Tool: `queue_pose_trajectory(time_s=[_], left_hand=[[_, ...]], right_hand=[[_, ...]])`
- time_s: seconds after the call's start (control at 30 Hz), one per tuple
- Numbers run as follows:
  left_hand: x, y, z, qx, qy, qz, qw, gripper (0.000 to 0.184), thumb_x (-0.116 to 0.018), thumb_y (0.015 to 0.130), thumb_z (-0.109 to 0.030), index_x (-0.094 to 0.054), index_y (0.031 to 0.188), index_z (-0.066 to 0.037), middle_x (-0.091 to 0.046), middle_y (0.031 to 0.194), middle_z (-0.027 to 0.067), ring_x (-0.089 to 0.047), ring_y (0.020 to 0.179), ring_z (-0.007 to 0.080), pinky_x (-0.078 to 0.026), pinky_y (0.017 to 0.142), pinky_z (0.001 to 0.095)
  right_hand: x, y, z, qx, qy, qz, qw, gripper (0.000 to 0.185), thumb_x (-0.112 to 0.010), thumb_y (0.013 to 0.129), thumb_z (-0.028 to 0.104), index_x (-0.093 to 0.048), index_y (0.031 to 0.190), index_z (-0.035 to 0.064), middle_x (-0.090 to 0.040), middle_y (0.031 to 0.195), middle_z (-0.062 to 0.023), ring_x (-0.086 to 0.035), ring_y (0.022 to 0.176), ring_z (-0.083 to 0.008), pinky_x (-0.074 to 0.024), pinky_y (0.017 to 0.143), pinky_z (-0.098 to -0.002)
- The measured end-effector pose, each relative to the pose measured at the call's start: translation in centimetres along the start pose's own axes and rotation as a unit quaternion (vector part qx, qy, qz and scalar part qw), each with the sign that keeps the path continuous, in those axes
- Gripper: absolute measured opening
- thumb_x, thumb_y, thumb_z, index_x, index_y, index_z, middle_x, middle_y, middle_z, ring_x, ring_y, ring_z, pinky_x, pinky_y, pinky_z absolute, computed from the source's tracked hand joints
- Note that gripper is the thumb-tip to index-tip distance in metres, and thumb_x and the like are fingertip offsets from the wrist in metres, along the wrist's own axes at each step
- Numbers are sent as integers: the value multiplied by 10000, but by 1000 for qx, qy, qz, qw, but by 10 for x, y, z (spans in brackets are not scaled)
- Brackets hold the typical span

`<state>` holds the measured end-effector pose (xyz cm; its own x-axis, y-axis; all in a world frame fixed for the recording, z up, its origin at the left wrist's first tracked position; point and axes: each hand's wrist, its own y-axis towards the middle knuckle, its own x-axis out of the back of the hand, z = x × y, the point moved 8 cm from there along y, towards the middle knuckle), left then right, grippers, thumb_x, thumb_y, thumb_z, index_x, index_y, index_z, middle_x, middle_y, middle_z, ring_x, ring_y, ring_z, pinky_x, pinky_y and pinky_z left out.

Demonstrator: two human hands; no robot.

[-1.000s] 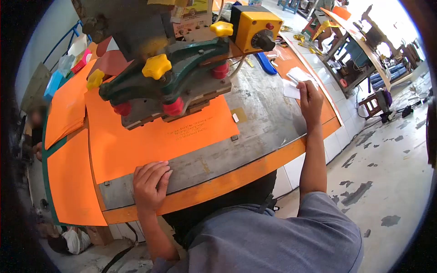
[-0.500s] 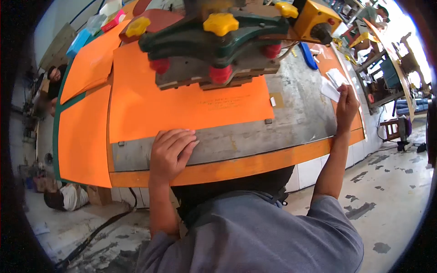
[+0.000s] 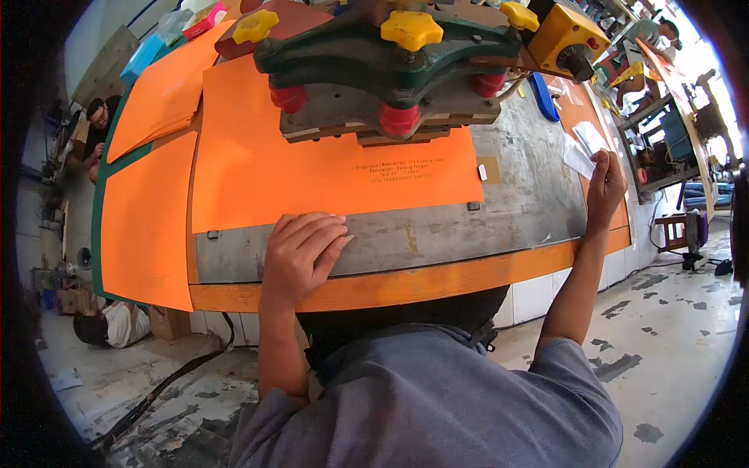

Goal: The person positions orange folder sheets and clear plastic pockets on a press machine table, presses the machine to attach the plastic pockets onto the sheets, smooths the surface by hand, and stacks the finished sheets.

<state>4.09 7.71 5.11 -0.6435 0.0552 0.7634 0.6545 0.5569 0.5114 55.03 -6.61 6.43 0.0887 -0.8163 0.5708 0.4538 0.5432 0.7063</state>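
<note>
My left hand (image 3: pixel 300 253) rests at the front edge of the metal plate (image 3: pixel 374 242), fingers loosely curved, thumb apart, nothing visible in it. Just beyond its fingertips lies a large orange sheet (image 3: pixel 265 171) with several lines of small print near its right end. My right hand (image 3: pixel 606 186) is closed at the table's right side, beside white papers (image 3: pixel 581 148); what its fingers grip is hidden. Over the sheet's back part hangs a dark green press head (image 3: pixel 367 66) with yellow star knobs (image 3: pixel 412 30) and red fittings (image 3: pixel 399 118).
Orange sheets (image 3: pixel 148 210) are stacked at the left on a green surface. A yellow control box (image 3: pixel 566 40) and a blue object (image 3: pixel 544 97) are at the back right. One person (image 3: pixel 100 129) is at the far left, another (image 3: pixel 121 324) low left, another (image 3: pixel 655 35) back right.
The view has shifted, so the table and press appear further right and higher. Both hands keep nearly the same places on the table. More of the people at the sides shows.
</note>
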Motion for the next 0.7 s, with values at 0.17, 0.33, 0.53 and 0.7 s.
queue_pose_trajectory(time_s=[0.17, 0.33, 0.53, 0.7], left_hand=[[0, 1, -1, 1, -3, 3, 1000, 118, -817, 937, -145, -784, 996, -49, -820, 1077, 66, -765, 1047, 244, -544, 911, 388], [1, 2, -2, 6, -7, 1, 1000, 121, -822, 936, -153, -785, 988, -51, -821, 1076, 63, -766, 1042, 241, -539, 897, 384], [3, 0, -5, -5, -6, -5, 1000, 140, -831, 926, -161, -780, 989, -46, -818, 1070, 70, -767, 1018, 250, -538, 891, 385], [18, 14, -34, 32, -74, 1, 997, 217, -832, 945, -238, -780, 1016, -40, -807, 1024, 87, -763, 983, 269, -555, 854, 394]], right_hand=[[1, -1, 13, -3, 19, 17, 1000, 325, -564, 1160, 249, -688, 990, 1, -715, 868, -120, -682, 803, -205, -534, 765, -350], [6, 3, 22, 16, 24, -19, 999, 287, -587, 1148, 209, -686, 982, -4, -694, 843, -98, -641, 787, -173, -523, 761, -331], [-17, -40, 115, -42, 141, 141, 979, 212, -637, 1097, 142, -706, 955, 0, -609, 738, -43, -529, 648, -117, -447, 617, -307], [-45, -97, 246, 33, 230, 313, 921, 199, -746, 1022, 187, -668, 906, 44, -657, 725, -140, -666, 636, -302, -508, 591, -418]])
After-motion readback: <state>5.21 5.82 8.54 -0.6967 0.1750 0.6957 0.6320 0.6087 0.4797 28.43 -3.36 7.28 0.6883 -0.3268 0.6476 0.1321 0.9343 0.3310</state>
